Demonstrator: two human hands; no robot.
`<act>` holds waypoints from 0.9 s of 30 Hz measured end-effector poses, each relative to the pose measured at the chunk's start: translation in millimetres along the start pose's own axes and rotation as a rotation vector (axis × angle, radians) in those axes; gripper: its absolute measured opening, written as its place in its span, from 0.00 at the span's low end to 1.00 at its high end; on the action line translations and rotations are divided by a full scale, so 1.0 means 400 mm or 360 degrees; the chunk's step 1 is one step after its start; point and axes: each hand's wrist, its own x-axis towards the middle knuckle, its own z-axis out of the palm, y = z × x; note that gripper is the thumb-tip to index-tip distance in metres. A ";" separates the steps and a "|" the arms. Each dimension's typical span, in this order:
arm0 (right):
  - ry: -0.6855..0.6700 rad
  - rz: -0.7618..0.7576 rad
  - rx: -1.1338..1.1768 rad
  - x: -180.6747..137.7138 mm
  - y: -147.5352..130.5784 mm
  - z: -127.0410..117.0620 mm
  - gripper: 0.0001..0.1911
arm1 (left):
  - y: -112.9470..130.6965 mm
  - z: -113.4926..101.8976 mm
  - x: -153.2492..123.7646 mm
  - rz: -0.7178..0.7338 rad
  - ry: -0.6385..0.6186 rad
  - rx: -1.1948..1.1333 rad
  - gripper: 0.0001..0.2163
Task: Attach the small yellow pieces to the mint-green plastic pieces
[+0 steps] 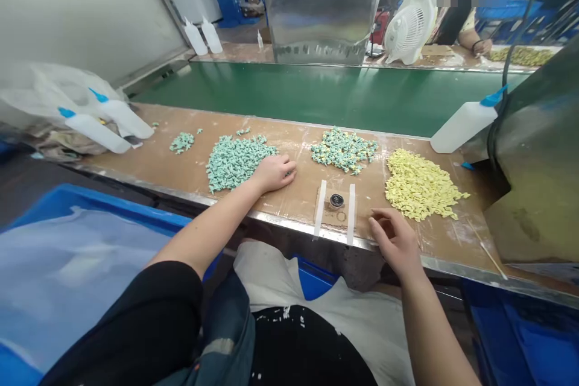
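Note:
My left hand (pixel 274 173) rests palm down at the right edge of a pile of small teal pieces (pixel 235 160). Its fingers are curled together, and a bit of teal shows at the fingertips. My right hand (pixel 398 241) hovers by the table's front edge, left of and below a pile of small yellow pieces (pixel 420 184). Thumb and fingers are loosely bent with a gap between them, and nothing shows in them. Between my hands a small round dark-topped container (pixel 336 201) sits between two white tape strips. Behind it lies a pile of teal pieces with yellow bits (pixel 344 149).
A green conveyor belt (pixel 289 93) runs behind the brown work surface (pixel 289 205). White squeeze bottles (pixel 465 126) stand at right and lie at left. A thin stick (pixel 491 256) lies at right. Across the belt are a metal panel (pixel 323 12), a fan (pixel 409 27) and another person's hand (pixel 482 47).

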 end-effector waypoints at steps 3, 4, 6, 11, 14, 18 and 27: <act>-0.0086 0.0133 0.0008 0.008 -0.002 0.006 0.11 | -0.007 0.011 0.002 0.0080 0.0035 0.0039 0.13; -0.0108 0.0139 0.0012 0.012 -0.003 0.007 0.12 | -0.009 0.012 0.002 0.0105 0.0047 0.0054 0.13; -0.0140 0.0143 0.0013 0.015 -0.004 0.008 0.12 | -0.011 0.013 0.001 0.0181 0.0060 0.0072 0.15; -0.0156 0.0111 -0.0007 0.008 0.004 0.012 0.12 | -0.014 0.013 -0.002 0.0336 0.0065 0.0043 0.19; -0.0160 0.0089 -0.0024 0.006 0.008 0.014 0.13 | -0.017 0.017 -0.001 0.0373 0.0047 -0.0060 0.18; -0.0158 0.0073 -0.0031 0.009 0.006 0.013 0.13 | -0.017 0.018 -0.001 0.0393 0.0083 -0.0216 0.16; -0.0189 0.0025 -0.0064 0.010 0.007 0.013 0.13 | -0.029 -0.008 0.013 -0.0129 0.0451 -0.0894 0.14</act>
